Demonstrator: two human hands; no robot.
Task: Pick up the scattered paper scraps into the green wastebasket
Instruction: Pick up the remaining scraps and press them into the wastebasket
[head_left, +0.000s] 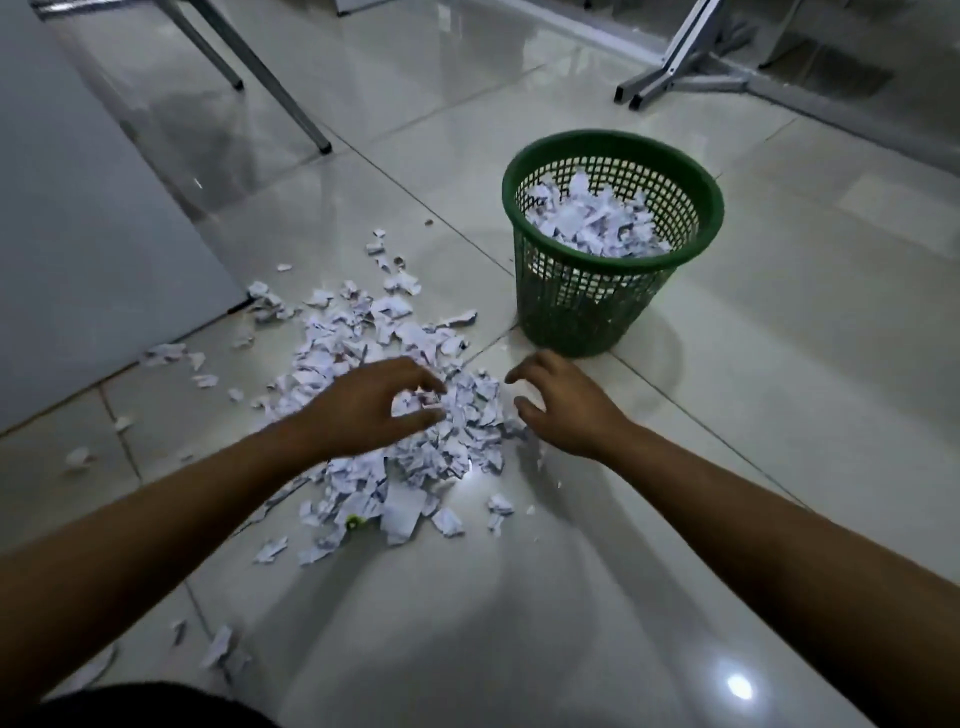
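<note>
1. My left hand (363, 402) is over the scrap pile (395, 395) on the floor (675, 467); fingers curved and spread, tips at the paper, nothing pinched that I can see.
2. My right hand (558, 397) is at the pile's right edge, fingers loosely curled, holding nothing.
3. Scraps spread left and toward me from the pile.
4. The basket (613, 291) stands upright beyond the right hand, near the pile, partly filled with scraps.
</note>
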